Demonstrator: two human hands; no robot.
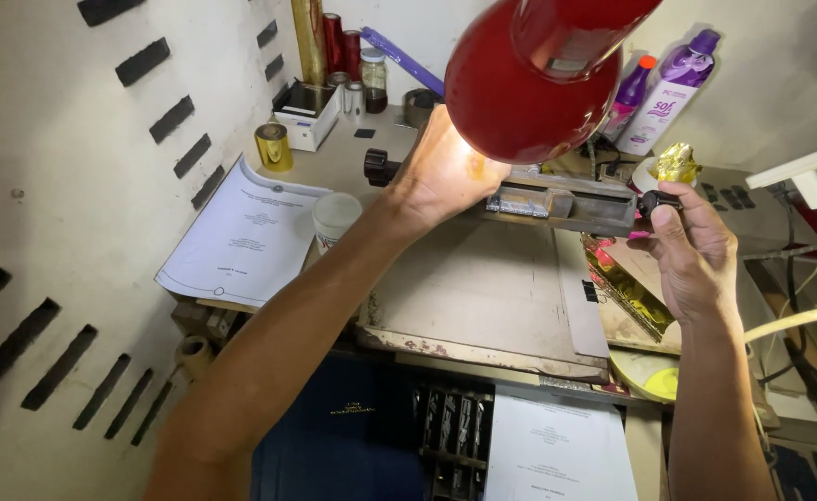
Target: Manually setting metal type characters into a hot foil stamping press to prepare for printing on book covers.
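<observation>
Head view. At upper centre of the frame, the left hand [441,172] rests on the left end of a metal press bar [561,206], fingers curled over its top edge; whether they clamp it cannot be told, as a red lamp shade [520,74] just above hides the fingertips. A black knob [378,167] projects just left of this hand, beside the wrist. At right of centre, the right hand [696,255] has its thumb and forefinger closed together on a second black knob [657,200] at the bar's right end. The bar thus lies between the two hands, touching the left one, with the right one gripping the knob at its other end.

Containers: a white paper cup [336,217] stands left of the left forearm, contents not visible. A small glass jar [373,79] holding dark matter stands at upper centre, near red rolls [342,44]. An open white box [306,113] lies to its left. Two purple bottles [668,88] lean at upper right.

Surface and room: a worn flat plate [483,297] fills the centre below the bar. A white printed sheet [246,232] lies at left, a gold foil roll [273,146] above it, and crumpled gold foil [676,164] at upper right. A pale wall with dark slots [65,186] occupies the left.
</observation>
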